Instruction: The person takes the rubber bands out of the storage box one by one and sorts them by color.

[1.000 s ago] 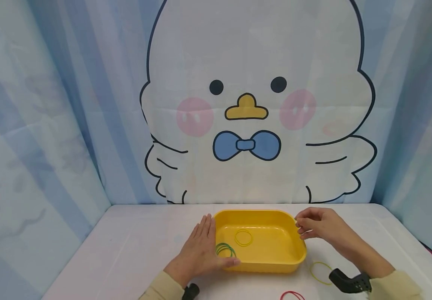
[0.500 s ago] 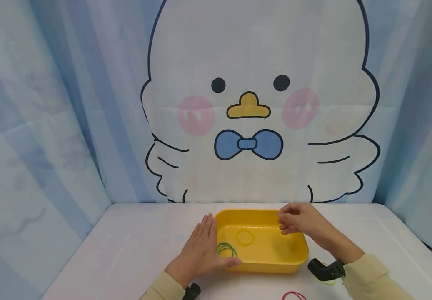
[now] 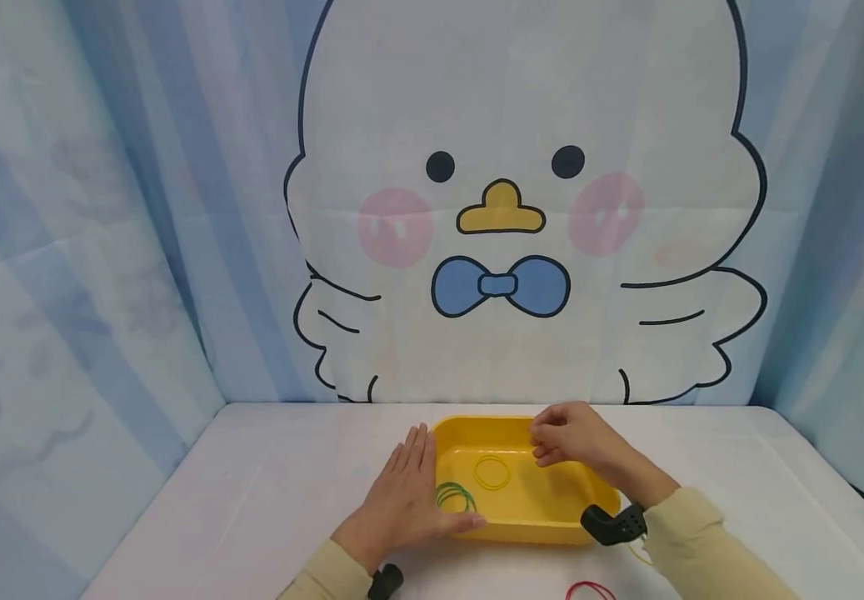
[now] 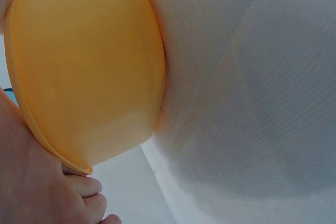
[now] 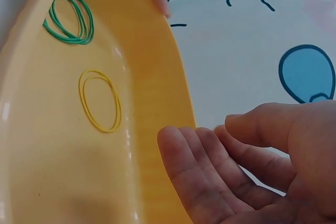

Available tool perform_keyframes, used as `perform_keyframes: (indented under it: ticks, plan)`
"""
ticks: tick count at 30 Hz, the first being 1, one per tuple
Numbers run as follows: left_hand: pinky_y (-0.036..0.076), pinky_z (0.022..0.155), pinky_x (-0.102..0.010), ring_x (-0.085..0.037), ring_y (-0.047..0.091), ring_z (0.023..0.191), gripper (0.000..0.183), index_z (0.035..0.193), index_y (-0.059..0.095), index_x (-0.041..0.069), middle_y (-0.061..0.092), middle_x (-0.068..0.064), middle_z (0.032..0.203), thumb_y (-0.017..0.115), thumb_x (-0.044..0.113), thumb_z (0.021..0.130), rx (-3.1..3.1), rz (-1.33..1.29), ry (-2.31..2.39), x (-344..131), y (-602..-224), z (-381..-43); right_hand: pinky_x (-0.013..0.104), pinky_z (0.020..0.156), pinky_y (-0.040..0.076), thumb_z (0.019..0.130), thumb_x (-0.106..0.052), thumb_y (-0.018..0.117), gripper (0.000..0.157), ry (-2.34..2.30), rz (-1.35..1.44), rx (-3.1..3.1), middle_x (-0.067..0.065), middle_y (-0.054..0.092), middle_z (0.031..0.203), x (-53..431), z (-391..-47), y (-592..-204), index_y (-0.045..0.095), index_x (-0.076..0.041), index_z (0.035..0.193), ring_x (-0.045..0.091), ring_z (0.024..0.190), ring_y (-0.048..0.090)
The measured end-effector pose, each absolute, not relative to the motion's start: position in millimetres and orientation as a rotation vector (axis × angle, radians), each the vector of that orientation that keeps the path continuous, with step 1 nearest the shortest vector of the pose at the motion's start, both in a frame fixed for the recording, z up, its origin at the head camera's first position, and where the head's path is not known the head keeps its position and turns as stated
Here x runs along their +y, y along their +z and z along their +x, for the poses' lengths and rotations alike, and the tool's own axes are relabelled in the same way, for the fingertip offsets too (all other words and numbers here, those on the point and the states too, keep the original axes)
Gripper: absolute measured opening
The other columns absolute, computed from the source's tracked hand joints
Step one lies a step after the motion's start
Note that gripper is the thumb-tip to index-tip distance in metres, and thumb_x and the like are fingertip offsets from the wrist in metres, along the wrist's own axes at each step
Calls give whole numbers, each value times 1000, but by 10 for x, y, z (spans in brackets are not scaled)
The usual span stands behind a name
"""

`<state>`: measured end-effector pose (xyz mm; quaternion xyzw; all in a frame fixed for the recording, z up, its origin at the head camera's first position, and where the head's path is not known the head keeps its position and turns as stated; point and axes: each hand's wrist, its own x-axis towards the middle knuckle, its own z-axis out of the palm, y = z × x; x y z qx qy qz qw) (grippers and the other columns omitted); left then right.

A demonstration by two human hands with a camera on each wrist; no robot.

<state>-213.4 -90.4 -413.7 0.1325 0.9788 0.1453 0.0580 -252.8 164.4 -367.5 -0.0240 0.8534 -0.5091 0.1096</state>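
A shallow yellow plastic tray (image 3: 529, 533) stands on the white table. My left hand (image 3: 402, 498) lies along its left side with fingers straight, the thumb over the front rim. In the left wrist view this hand (image 4: 37, 179) is against the tray's edge (image 4: 94, 66). My right hand (image 3: 568, 435) is over the tray's back right part, fingers loosely bent, thumb tip by the index fingertip. Nothing shows between those fingertips in the right wrist view. Inside the tray lie several green rubber bands (image 5: 92, 24) and, beside them, yellow rubber bands (image 5: 119, 109).
A yellow rubber band (image 3: 641, 557) lies on the table right of the tray, partly hidden by the right forearm. Red rubber bands (image 3: 589, 583) lie near the front edge of the view. A printed cloth backdrop (image 3: 372, 350) rises behind the table.
My right hand has moved left, from the tray's right edge to over its inside. The left hand has stayed at the tray's left side. The rubber bands in the tray have not moved.
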Motion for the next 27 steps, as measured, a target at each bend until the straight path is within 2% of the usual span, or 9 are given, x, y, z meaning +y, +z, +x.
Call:
perform_keyframes:
  ticks: [17,27]
  plan:
    - [17,125,-50,-30,12,155,131,158,12,3,9,-15,168,51,90,69,2967,425,446,-912,-4119,-2138,31,72,62,96,-8,60,23,-1505,-70,2458,22,67,98,1431,-2613,-3781,63,10,110,18,74,68]
    - [18,125,-50,-30,12,155,130,158,13,3,10,-15,167,51,90,69,2972,419,442,-907,-4116,-2141,30,70,62,95,-8,61,20,-1388,-6,2514,13,67,83,1359,-2671,-3897,65,8,107,18,67,66]
